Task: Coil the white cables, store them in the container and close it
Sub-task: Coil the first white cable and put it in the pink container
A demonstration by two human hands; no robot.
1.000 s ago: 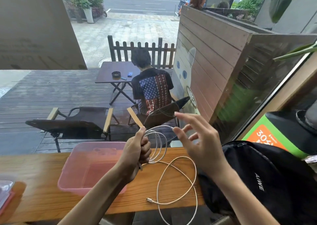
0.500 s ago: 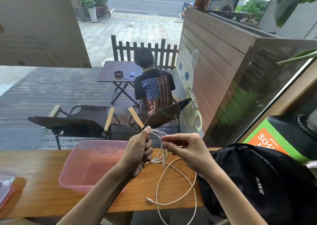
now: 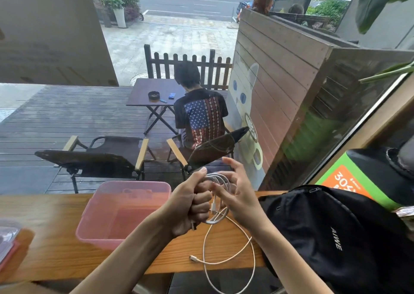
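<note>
My left hand (image 3: pixel 192 206) is clenched around a small coil of white cable (image 3: pixel 220 181), held above the wooden counter. My right hand (image 3: pixel 237 192) sits against the coil's right side, thumb and forefinger pinching the strand while the other fingers spread. The loose rest of the white cable (image 3: pixel 226 261) trails down onto the counter and over its near edge, with a plug end (image 3: pixel 193 258) lying on the wood. The open pink container (image 3: pixel 125 213) stands on the counter just left of my left hand.
A black backpack (image 3: pixel 336 237) lies on the counter right of my hands. At the far left edge a clear lid (image 3: pixel 7 240) shows partly. A window fronts the wooden counter (image 3: pixel 44 237); outside are chairs, a table and a seated person.
My right hand reached out open, pinched the cable, then brought another loop up against the coil. The coil in my left hand has grown and the loose loop on the counter has shrunk.
</note>
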